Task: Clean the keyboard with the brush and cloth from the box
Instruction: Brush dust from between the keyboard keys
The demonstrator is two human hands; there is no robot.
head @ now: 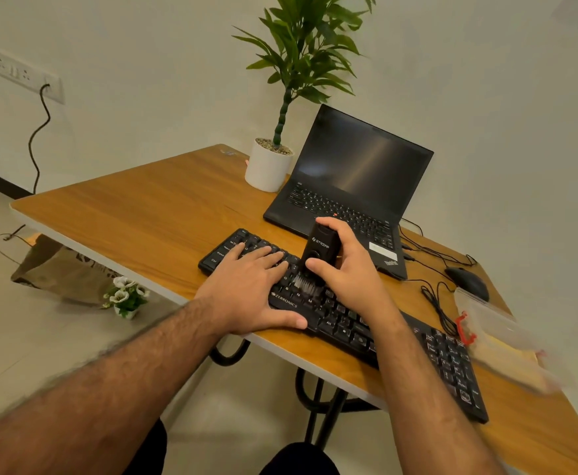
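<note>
Brush down on the keyboard!

Left hand lies flat, fingers spread open, pinning the left end of the black keyboard on the wooden surface. Right hand has its fingers wrapped around the black brush, upright, bristles touching mid-keyboard keys. Right of the keyboard sits a clear box, blurred.

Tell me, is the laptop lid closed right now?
No, the laptop lid stands open behind the keyboard, its dark screen and keys in plain view.
</note>
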